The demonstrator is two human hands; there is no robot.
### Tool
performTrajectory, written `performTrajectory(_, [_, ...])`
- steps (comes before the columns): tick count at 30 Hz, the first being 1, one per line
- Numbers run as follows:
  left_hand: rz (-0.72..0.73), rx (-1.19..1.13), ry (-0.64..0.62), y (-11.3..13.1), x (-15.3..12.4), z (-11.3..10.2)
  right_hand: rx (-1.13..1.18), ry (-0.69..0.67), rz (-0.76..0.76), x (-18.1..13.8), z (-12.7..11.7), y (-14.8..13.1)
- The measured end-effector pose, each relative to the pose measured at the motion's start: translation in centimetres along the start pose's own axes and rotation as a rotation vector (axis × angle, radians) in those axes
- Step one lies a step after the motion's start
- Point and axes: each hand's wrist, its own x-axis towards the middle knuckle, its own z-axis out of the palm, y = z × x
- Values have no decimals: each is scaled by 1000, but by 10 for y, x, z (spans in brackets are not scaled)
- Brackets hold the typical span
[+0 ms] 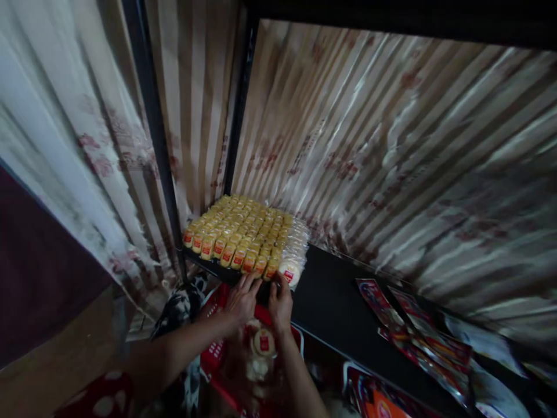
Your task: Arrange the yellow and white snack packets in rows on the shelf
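Observation:
Rows of small yellow packets with red labels (228, 253) stand close together on the left end of a black shelf (331, 290). A row of white packets (292, 268) closes off their right side. My left hand (243, 299) reaches to the front row, its fingers stretched out against the yellow packets. Close beside it, my right hand (281, 303) has its thumb and forefinger apart at the front corner, by the last yellow packet and the front white one. Below both hands is a red basket (212, 354) holding pale round packets (263, 342) with red labels.
Glossy red and blue packages (426, 337) lie on the right part of the shelf. Under it, a second basket (348, 377) holds orange and red packages. Striped, wrinkled sheeting (348, 145) hangs behind, with black uprights (239, 110) at the left. Patterned cloth (178, 313) shows lower left.

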Motion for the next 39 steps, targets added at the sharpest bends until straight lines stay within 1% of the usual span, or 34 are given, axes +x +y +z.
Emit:
performTrajectory(2, [-8,33,57,-11,-5,-8,-25,34,-22,-2,2,-2])
performTrajectory(6, [-98,120,154,-35,-15,-23,-78,102,-72,-4,2,-4])
performTrajectory(10, [-183,215,255,-59,-19,-37,-117,196,-124,-9,0,-11])
performTrajectory(13, [-244,266,325,-77,-19,-48,-121,238,-146,-16,-2,-21])
performTrajectory(18, [-295,333,379,-107,-9,-62,-129,246,-194,-20,6,-49])
performTrajectory(21, [-335,342,409,-122,-1,-71,-121,215,-235,-16,19,-69])
performTrajectory(24, [-344,345,400,-134,5,-76,-100,178,-274,-12,37,-86])
performTrajectory(27, [-333,359,387,-143,10,-75,-82,144,-302,-9,58,-96])
performTrajectory(32, [-294,363,404,-154,19,-66,-81,123,-340,3,89,-108])
performTrajectory(36, [-267,337,419,-157,23,-63,-106,103,-372,26,112,-119])
performTrajectory(39, [-274,310,438,-155,24,-61,-214,-14,-352,55,132,-132])
